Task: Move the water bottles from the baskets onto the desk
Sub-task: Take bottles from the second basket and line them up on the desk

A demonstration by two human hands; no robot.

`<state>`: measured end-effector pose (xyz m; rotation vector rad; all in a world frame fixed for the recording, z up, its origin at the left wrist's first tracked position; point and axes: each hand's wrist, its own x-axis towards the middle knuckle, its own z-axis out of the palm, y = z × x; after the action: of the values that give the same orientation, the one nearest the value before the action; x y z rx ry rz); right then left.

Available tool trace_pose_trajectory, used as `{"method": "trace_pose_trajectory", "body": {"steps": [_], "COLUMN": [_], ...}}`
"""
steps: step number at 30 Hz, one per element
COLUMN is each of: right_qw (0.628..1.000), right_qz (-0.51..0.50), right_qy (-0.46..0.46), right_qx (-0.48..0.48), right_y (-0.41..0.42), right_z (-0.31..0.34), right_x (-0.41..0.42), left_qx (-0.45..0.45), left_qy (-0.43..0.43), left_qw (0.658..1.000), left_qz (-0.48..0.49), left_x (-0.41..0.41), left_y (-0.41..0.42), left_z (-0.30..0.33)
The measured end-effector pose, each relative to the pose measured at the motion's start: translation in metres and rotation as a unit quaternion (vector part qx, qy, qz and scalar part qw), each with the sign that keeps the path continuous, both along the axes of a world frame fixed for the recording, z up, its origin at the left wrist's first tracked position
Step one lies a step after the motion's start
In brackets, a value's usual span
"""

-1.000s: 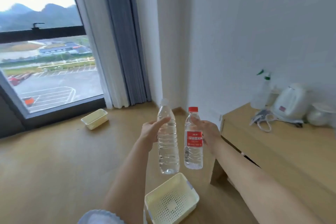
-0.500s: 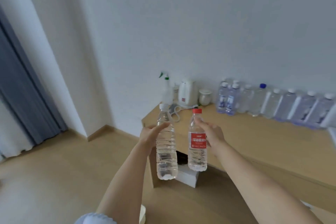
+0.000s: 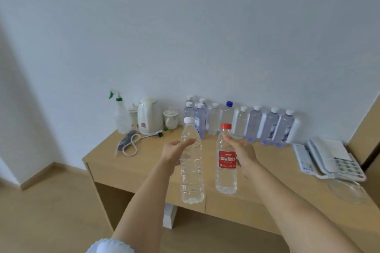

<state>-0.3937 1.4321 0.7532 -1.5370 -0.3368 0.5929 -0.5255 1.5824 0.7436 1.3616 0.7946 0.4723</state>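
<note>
My left hand point(image 3: 174, 152) grips a clear, unlabelled bottle with a white cap point(image 3: 191, 172), held upright in the air over the desk's front edge. My right hand point(image 3: 242, 155) grips a bottle with a red cap and red label point(image 3: 225, 168), also upright, just right of the first. Both hang above the wooden desk point(image 3: 148, 162). Several water bottles point(image 3: 255, 124) stand in a row along the wall at the back of the desk. No basket is in view.
At the desk's back left stand a spray bottle point(image 3: 121, 115), a white kettle point(image 3: 148, 117) and a lidded cup point(image 3: 170, 118), with a coiled cord point(image 3: 129, 144) in front. A white telephone point(image 3: 327, 158) and a glass dish point(image 3: 345, 190) lie at the right.
The view has swung right from the window and floor baskets to face the desk. Both hands kept their bottles and now hold them over the desk's front edge.
</note>
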Motion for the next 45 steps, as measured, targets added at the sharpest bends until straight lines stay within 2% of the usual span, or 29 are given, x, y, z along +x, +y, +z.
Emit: {"method": "trace_pose_trajectory", "body": {"steps": [9,22,27,33,39,45], "right_qw": [0.999,0.998,0.996,0.982,0.976,0.974], "right_qz": [-0.033,-0.059,-0.079,-0.098,-0.136,-0.094], "right_qy": [0.013,0.008,-0.017,-0.106,-0.092,-0.1], "right_qx": [-0.007,-0.029,-0.048,-0.121,-0.145,-0.182], "right_y": [-0.022,0.042,0.081,0.114,0.131,0.149], "right_z": [-0.02,-0.035,-0.036,-0.049,-0.068,-0.083], "right_x": [0.076,0.167,0.2,0.226,0.251,0.272], "left_qx": [0.005,0.045,0.108,0.219,0.217,0.168], "left_qy": [0.021,0.039,0.038,0.105,0.116,0.12], "left_qw": [1.0,0.998,0.993,0.97,0.969,0.978], "left_qz": [-0.021,-0.035,-0.024,-0.032,-0.026,0.015], "left_x": [0.092,0.208,0.244,0.271,0.296,0.319], "left_y": [-0.015,0.056,0.078,0.098,0.106,0.104], "left_z": [-0.011,-0.034,-0.036,-0.047,-0.065,-0.073]}}
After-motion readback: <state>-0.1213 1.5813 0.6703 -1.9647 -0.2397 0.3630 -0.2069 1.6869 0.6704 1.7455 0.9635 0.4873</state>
